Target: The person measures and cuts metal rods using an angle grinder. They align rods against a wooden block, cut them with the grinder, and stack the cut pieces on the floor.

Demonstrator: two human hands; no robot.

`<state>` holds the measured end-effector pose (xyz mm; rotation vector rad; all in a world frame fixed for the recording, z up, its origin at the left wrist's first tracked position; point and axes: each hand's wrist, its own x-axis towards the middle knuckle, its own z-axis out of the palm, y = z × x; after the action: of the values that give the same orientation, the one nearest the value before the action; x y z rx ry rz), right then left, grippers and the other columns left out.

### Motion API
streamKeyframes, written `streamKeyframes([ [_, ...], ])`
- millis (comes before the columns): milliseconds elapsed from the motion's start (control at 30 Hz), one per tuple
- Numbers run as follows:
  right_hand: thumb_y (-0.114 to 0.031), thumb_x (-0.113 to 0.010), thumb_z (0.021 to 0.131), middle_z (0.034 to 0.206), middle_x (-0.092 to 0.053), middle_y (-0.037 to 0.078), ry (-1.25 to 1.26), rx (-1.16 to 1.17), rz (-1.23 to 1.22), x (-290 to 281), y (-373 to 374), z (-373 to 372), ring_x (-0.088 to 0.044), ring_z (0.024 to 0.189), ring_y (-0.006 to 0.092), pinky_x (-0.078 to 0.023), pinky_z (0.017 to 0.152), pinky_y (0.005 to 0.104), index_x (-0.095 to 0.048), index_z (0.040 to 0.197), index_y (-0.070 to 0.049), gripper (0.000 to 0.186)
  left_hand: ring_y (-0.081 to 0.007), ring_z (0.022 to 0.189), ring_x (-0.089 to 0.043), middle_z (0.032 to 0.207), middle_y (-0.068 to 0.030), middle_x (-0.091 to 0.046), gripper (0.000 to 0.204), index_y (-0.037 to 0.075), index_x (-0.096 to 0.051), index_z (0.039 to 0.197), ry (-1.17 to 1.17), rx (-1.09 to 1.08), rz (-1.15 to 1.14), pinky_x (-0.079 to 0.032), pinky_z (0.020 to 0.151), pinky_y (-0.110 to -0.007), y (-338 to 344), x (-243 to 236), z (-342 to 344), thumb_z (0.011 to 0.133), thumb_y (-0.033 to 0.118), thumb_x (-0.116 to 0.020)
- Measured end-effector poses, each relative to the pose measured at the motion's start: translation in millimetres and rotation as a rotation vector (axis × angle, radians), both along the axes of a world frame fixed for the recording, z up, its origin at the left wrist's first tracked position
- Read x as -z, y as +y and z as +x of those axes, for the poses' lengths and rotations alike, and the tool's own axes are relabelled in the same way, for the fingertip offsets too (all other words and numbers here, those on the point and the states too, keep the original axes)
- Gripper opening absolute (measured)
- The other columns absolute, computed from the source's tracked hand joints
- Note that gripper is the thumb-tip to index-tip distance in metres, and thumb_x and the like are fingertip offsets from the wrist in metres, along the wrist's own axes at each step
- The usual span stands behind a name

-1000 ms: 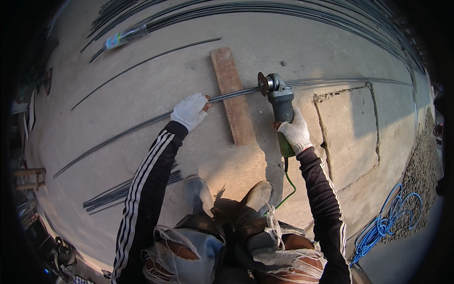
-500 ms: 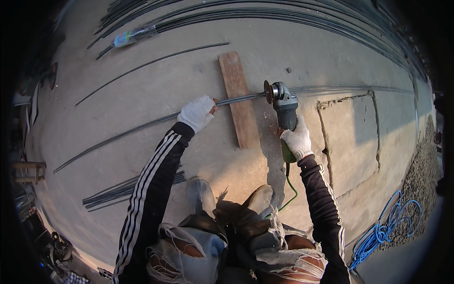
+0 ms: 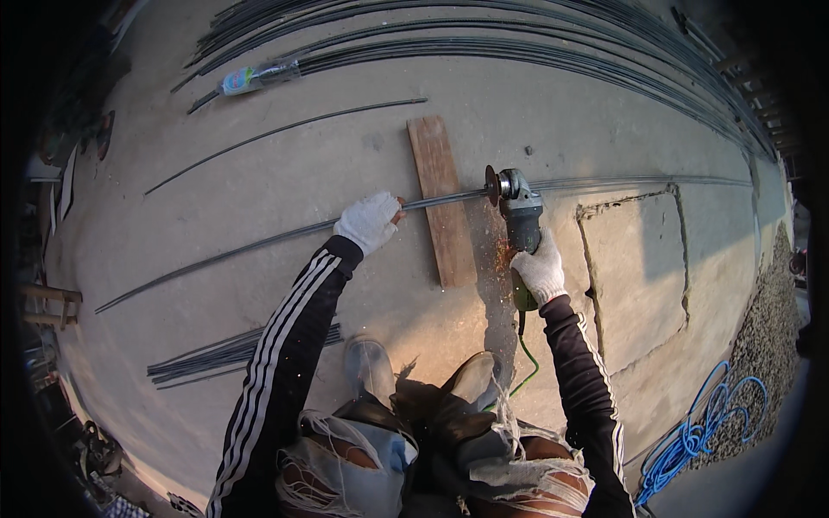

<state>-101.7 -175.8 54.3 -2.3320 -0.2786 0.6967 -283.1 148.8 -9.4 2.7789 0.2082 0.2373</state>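
Observation:
My right hand [image 3: 541,269], in a white knit glove, is wrapped round the body of an angle grinder [image 3: 523,223]. Its brown cutting disc [image 3: 493,186] meets a bundle of long thin steel rods [image 3: 250,247] just right of a wooden plank [image 3: 441,203]. Orange sparks fly down beside the grinder. The rods rest across the plank, and my left hand [image 3: 370,223], gloved too, is closed round them left of it. Beyond the disc the rods run on to the right. A green cord [image 3: 527,367] trails from the grinder toward my feet.
Many long rods [image 3: 484,43] lie along the far side, one bundle wrapped in a plastic bottle [image 3: 237,82]. A single rod [image 3: 285,129] lies nearer. Short cut rods [image 3: 216,356] are at my left. Blue hose [image 3: 686,449] coils by gravel [image 3: 760,345] at the right.
The whole view has shifted slightly, so the floor things sit lower. Sparks now show more strongly beside the grinder. Both hands keep their holds.

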Motion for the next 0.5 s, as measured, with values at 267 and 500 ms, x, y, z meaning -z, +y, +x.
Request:
streamKeyframes([
  [267,-0.013,-0.078,0.073,0.094,-0.07,0.016,-0.013,-0.007,0.008,-10.2,6.2,0.0,-0.071,0.087,0.0338,-0.056,0.081,0.0428,-0.059,0.112,-0.005,0.044,-0.0344,0.086,-0.069,0.095,-0.012,-0.066,0.02,0.011,-0.069,0.113,0.012,0.004,-0.022,-0.056,0.072,-0.046,-0.4,-2.7,0.3,0.099,0.026,-0.064],
  [500,-0.014,-0.079,0.072,0.095,-0.07,0.017,-0.014,-0.021,-0.051,-14.7,0.1,-4.6,-0.071,0.087,0.0352,-0.056,0.081,0.0437,-0.059,0.11,-0.005,0.044,-0.035,0.086,-0.069,0.096,-0.0121,-0.067,0.021,0.011,-0.069,0.113,0.009,-0.001,-0.045,-0.057,0.072,-0.047,-1.5,-5.9,-0.5,0.1,0.027,-0.064],
])
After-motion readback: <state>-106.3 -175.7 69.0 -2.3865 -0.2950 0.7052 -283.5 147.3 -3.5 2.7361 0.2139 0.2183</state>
